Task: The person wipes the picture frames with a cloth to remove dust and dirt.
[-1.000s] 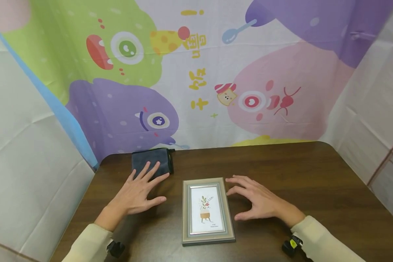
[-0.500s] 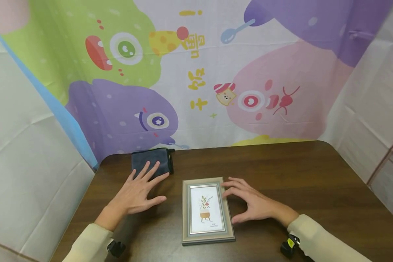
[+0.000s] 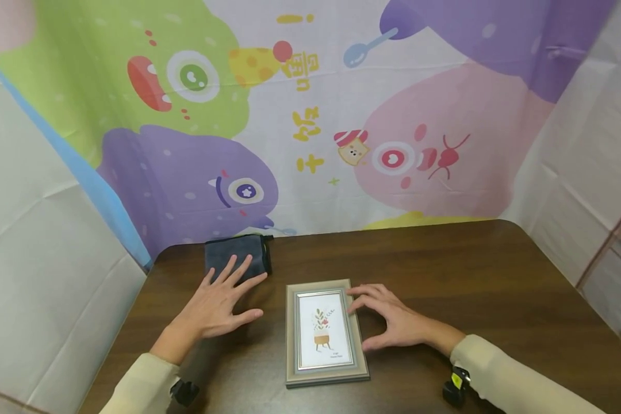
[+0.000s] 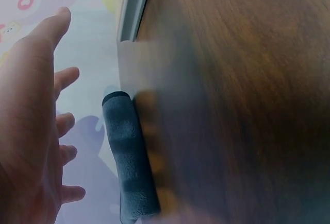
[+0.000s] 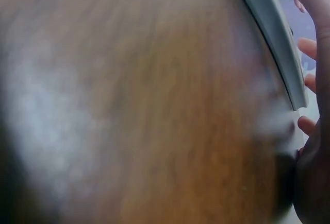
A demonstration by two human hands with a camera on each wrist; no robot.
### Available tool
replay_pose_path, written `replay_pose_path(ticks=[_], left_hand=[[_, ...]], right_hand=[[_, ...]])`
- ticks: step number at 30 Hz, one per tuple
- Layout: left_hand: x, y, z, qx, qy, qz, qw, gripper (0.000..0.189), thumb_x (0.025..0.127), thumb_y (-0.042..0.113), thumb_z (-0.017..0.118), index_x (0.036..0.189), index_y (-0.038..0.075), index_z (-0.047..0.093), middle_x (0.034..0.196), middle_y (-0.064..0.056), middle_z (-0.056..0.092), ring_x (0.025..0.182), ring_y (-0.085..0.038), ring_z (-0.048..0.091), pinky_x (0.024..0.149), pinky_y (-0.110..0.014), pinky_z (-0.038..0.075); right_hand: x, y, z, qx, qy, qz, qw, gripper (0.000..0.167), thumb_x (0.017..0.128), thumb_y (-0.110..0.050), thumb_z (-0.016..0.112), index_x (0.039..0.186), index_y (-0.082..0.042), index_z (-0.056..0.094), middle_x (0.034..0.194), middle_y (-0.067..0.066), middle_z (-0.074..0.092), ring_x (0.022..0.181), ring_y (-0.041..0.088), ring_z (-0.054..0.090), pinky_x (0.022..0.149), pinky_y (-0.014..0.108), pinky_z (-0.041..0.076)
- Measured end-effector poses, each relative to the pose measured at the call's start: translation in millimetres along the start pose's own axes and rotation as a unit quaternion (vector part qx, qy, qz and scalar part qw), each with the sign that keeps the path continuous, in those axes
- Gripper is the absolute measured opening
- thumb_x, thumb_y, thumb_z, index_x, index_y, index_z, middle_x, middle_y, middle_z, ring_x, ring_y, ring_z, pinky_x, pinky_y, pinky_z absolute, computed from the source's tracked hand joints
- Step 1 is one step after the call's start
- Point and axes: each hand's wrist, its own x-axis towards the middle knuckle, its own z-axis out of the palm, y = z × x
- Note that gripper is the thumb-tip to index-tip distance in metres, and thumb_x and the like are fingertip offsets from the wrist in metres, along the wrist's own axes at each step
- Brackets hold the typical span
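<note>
A picture frame (image 3: 292, 333) with a beige-grey border lies flat on the wooden table (image 3: 434, 270); its picture shows a plant in a pot on legs. My right hand (image 3: 397, 319) is at the frame's right side, fingers bent gently, with fingertips over the upper right border and thumb by the right edge. To the left, my left hand (image 3: 214, 305) is held with fingers spread, raised over the table. Its fingertips overlap a folded dark blue-grey cloth (image 3: 230, 250) in the head view. In the left wrist view the cloth (image 4: 128, 157) lies below the fingers, apart from them.
Behind the table hangs a cloth backdrop (image 3: 321, 201) printed with cartoon monsters. Pale panels (image 3: 36, 230) stand at the left and right sides. The frame lies near the table's middle, the folded cloth at the back left.
My right hand has moved left, bringing its fingertips from beside the frame to over its right border. My left hand keeps its pose. The head view has shifted slightly.
</note>
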Motion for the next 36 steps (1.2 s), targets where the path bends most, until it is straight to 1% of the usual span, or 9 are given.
replay_pose_path(ticks=[3, 6, 10, 15, 24, 28, 31, 36], left_hand=[[0.6, -0.3, 0.7, -0.001, -0.001, -0.003, 1.0000, 0.078, 0.104, 0.070, 0.064, 0.171, 0.033, 0.049, 0.188, -0.015, 0.029, 0.172, -0.052, 0.032, 0.125, -0.088, 0.034], [0.5, -1.4, 1.8, -0.003, -0.003, -0.007, 1.0000, 0.078, 0.104, 0.069, 0.064, 0.171, 0.032, 0.049, 0.188, -0.015, 0.029, 0.172, -0.052, 0.031, 0.125, -0.088, 0.033], [0.1, -2.3, 2.7, -0.007, -0.005, -0.010, 0.9999, 0.078, 0.104, 0.069, 0.064, 0.171, 0.032, 0.049, 0.188, -0.016, 0.029, 0.173, -0.052, 0.030, 0.125, -0.088, 0.033], [0.1, -2.6, 3.5, -0.011, -0.004, -0.010, 0.9999, 0.079, 0.104, 0.069, 0.064, 0.171, 0.032, 0.049, 0.188, -0.015, 0.028, 0.173, -0.052, 0.030, 0.125, -0.088, 0.032], [-0.3, -4.0, 4.0, -0.013, -0.003, -0.010, 0.9999, 0.079, 0.104, 0.069, 0.064, 0.171, 0.031, 0.049, 0.188, -0.016, 0.028, 0.172, -0.052, 0.030, 0.125, -0.088, 0.032], [3.4, -6.3, 1.9, -0.007, -0.001, -0.012, 0.9999, 0.079, 0.104, 0.069, 0.064, 0.171, 0.032, 0.049, 0.188, -0.015, 0.028, 0.172, -0.052, 0.031, 0.125, -0.088, 0.033], [8.6, -10.1, -0.3, -0.001, 0.002, -0.017, 0.9999, 0.079, 0.104, 0.069, 0.064, 0.172, 0.032, 0.048, 0.189, -0.014, 0.027, 0.172, -0.052, 0.030, 0.125, -0.087, 0.033], [17.6, -16.7, -3.2, -0.006, 0.000, -0.024, 0.9997, 0.080, 0.105, 0.068, 0.064, 0.173, 0.031, 0.047, 0.190, -0.014, 0.024, 0.174, -0.052, 0.027, 0.126, -0.087, 0.032]], right_hand=[[1.6, -1.5, 0.8, -0.014, 0.002, 0.003, 0.9999, 0.059, 0.086, -0.046, 0.097, 0.137, -0.034, 0.067, 0.178, 0.009, 0.046, 0.155, 0.038, 0.041, 0.117, 0.079, 0.036], [3.0, -2.8, 2.3, -0.022, 0.005, 0.008, 0.9997, 0.056, 0.086, -0.046, 0.097, 0.133, -0.036, 0.067, 0.177, 0.007, 0.047, 0.155, 0.036, 0.042, 0.118, 0.076, 0.036], [3.6, -2.6, 4.5, -0.029, 0.009, 0.013, 0.9994, 0.055, 0.086, -0.046, 0.097, 0.131, -0.037, 0.067, 0.177, 0.007, 0.047, 0.156, 0.037, 0.043, 0.119, 0.076, 0.036], [3.3, -1.5, 5.8, -0.041, 0.015, 0.013, 0.9990, 0.057, 0.086, -0.047, 0.097, 0.132, -0.035, 0.066, 0.178, 0.008, 0.045, 0.154, 0.038, 0.044, 0.117, 0.074, 0.038], [4.1, -4.0, 5.3, -0.046, 0.015, 0.019, 0.9986, 0.057, 0.085, -0.049, 0.097, 0.131, -0.035, 0.066, 0.177, 0.009, 0.046, 0.153, 0.037, 0.046, 0.117, 0.071, 0.039], [4.3, -4.5, 5.1, -0.049, 0.014, 0.022, 0.9985, 0.057, 0.085, -0.050, 0.097, 0.131, -0.034, 0.067, 0.177, 0.009, 0.047, 0.153, 0.037, 0.046, 0.117, 0.070, 0.039], [3.9, -3.7, 4.8, -0.049, 0.013, 0.022, 0.9985, 0.058, 0.085, -0.050, 0.097, 0.131, -0.035, 0.067, 0.177, 0.009, 0.047, 0.153, 0.037, 0.046, 0.117, 0.071, 0.039], [3.2, -1.6, 4.8, -0.048, 0.010, 0.025, 0.9985, 0.058, 0.086, -0.051, 0.097, 0.132, -0.036, 0.065, 0.178, 0.007, 0.045, 0.155, 0.037, 0.045, 0.117, 0.071, 0.038]])
